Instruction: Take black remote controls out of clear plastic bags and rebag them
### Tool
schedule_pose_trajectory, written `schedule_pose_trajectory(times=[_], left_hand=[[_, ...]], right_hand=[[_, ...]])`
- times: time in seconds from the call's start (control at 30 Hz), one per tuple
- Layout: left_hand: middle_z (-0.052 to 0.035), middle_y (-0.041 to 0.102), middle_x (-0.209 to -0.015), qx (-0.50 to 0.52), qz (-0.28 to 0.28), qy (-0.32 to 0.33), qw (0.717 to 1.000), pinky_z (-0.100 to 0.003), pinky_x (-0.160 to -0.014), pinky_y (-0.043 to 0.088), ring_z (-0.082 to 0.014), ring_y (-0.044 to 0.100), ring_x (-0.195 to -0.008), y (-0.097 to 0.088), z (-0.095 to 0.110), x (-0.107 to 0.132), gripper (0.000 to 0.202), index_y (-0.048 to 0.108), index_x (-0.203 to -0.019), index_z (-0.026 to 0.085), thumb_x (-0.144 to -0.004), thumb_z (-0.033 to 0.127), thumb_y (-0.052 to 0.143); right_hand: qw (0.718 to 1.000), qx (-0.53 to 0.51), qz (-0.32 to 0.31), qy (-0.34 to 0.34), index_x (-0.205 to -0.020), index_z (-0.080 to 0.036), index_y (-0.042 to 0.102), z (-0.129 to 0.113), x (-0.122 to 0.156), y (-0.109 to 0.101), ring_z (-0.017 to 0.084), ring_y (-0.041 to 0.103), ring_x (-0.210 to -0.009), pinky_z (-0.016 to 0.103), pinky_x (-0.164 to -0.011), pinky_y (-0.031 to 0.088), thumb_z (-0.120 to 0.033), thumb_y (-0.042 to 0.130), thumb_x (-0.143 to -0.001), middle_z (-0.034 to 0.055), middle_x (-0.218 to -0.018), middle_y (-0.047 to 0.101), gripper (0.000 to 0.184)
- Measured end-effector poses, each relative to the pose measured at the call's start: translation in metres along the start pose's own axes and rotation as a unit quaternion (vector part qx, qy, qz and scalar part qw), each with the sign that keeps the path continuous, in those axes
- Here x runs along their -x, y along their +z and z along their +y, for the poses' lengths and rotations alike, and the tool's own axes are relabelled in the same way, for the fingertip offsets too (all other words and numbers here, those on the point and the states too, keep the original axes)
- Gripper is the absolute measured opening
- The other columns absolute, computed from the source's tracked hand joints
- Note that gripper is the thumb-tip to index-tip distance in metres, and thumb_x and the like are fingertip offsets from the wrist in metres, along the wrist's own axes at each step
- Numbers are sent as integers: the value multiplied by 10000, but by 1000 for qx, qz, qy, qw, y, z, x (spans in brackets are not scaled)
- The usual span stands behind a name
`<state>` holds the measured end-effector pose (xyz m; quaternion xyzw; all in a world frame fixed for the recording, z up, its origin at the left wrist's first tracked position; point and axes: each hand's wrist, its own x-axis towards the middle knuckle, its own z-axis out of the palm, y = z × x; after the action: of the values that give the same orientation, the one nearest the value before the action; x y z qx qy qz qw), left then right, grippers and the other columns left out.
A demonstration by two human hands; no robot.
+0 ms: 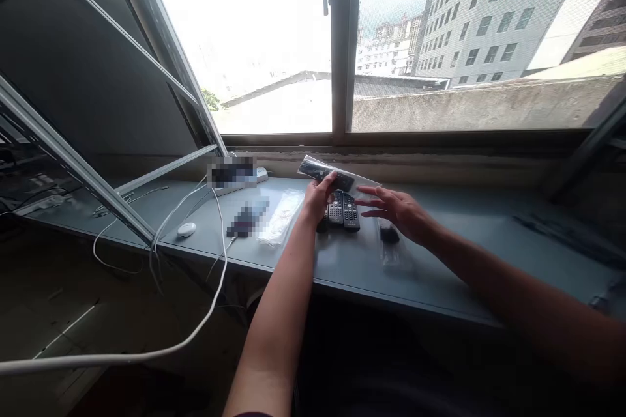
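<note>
My left hand grips a dark remote control inside a see-through plastic bag, raised over the table and tilted down to the right. Its thumb presses on top of the bag. Beside the bag's right end is my right hand, fingers stretched and apart; whether they touch the plastic I cannot tell. Beneath the bag, several black remote controls lie side by side, partly hidden by my left hand and the bag. A dark object in plastic lies under my right hand.
A stack of see-through bags lies left of my left arm. Farther left are a blurred-out device with a cable, a white round object and a power strip. White cables hang over the table's front edge. A metal rack stands left.
</note>
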<state>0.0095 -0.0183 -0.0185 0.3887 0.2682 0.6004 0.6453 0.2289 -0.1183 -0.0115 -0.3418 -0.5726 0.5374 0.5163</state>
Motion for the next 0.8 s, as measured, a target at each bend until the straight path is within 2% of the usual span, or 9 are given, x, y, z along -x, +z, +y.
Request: schedule_pose_trajectory(times=[0.13, 0.2, 0.33, 0.47, 0.63, 0.8], left_hand=[[-22, 706, -811, 45, 66, -23, 997, -198, -455, 276, -117, 690, -679, -2, 4, -4, 288, 646, -902, 179, -984, 367, 848], [-11, 692, -803, 52, 84, -32, 995, -197, -456, 269, -119, 695, -673, -4, 4, -6, 298, 632, -910, 187, -1008, 398, 818], [-3, 689, -824, 62, 113, -28, 991, -188, -459, 260, -111, 704, -684, -8, 3, -9, 291, 645, -940, 189, -980, 389, 852], [-8, 717, -879, 69, 127, -16, 989, -172, -487, 324, -97, 706, -717, -9, 4, -9, 194, 712, -1036, 189, -972, 313, 846], [-17, 750, -921, 74, 147, -6, 986, -174, -572, 432, -94, 705, -747, -11, 4, -9, 170, 751, -1075, 189, -978, 300, 835], [-15, 776, -962, 72, 162, 22, 984, -175, -632, 483, -86, 727, -773, -15, 2, -12, 207, 755, -1093, 197, -953, 282, 881]], right_hand=[[1000, 3, 8, 5, -1310, -265, 865, 0, -1, -2, 372, 770, -1333, 540, -1066, 687, -550, 677, -1121, 105, -1597, 717, 390], [1000, -2, 13, 9, -1278, -258, 871, 1, -2, -1, 372, 777, -1320, 533, -1050, 694, -574, 630, -1136, 109, -1593, 721, 422], [1000, -14, 25, 8, -1237, -267, 878, 1, -3, -1, 383, 788, -1295, 544, -1026, 702, -649, 581, -1131, 105, -1571, 738, 496], [999, -3, 35, -1, -1205, -279, 879, 0, -2, -2, 399, 785, -1293, 559, -1007, 704, -705, 589, -1104, 100, -1543, 757, 525], [998, 24, 49, -16, -1228, -288, 869, 0, -2, -4, 379, 783, -1288, 508, -957, 703, -712, 577, -1109, 94, -1548, 754, 528], [997, 31, 70, -32, -1181, -278, 871, -2, -2, -3, 371, 783, -1248, 485, -902, 694, -714, 619, -1087, 103, -1501, 776, 513]])
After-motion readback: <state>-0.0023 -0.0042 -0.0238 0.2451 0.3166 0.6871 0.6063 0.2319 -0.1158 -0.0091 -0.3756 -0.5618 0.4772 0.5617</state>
